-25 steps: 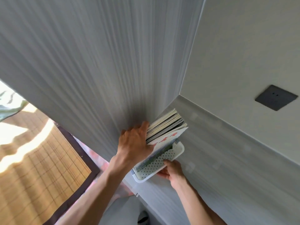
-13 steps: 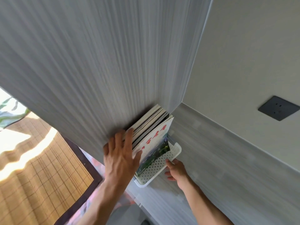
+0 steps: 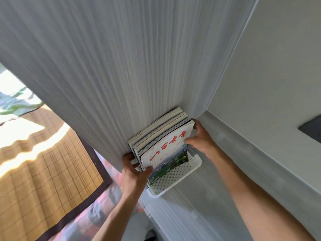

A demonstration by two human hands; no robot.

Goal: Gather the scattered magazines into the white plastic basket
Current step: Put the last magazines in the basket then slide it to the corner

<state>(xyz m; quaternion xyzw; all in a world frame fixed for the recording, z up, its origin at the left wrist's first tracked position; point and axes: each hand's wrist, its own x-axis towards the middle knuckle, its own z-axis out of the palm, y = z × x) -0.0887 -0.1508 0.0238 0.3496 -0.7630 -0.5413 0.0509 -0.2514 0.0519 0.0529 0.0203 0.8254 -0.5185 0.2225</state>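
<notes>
- Against the corner of the room: grey panel point(image 3: 104, 66) with fine vertical streaks, matte, fills most of the view. It meets a plain off-white wall point(image 3: 269, 75) on the right at a thin pale trim line.
- Ledge point(image 3: 234, 171): same streaked grey finish, flat, runs along under the wall and carries the basket.
- Mat point(image 3: 40, 162), lower left: woven bamboo look, tan with a thin grid pattern and a dark brown fabric border, sunlight patches across it. Patterned cloth in pink and grey beside its border, blurred.
- Dark flat plate point(image 3: 311, 131) on the wall at the right edge, rectangular, cut off by the frame.
- Magazines point(image 3: 161, 134): thick stack standing on edge, leaning back onto the panel, lower ends inside the basket. Page edges layered, some yellowed. Front cover glossy, white with red brush lettering and a green landscape photo at the bottom.
- Basket point(image 3: 175, 178): white plastic, rectangular, rounded corners, front wall perforated with small round holes, solid smooth rim. Sits on the ledge tucked into the corner, touching the panel side.
- Left hand point(image 3: 133, 173): bare forearm, fingers curled round the stack's lower left corner, thumb on the front cover, other fingers behind the stack.
- Right hand point(image 3: 201, 138): bare forearm, fingers closed on the stack's right edge just above the basket rim, thumb tip pressing the front cover.
- Both hands grip the stack from opposite sides.
</notes>
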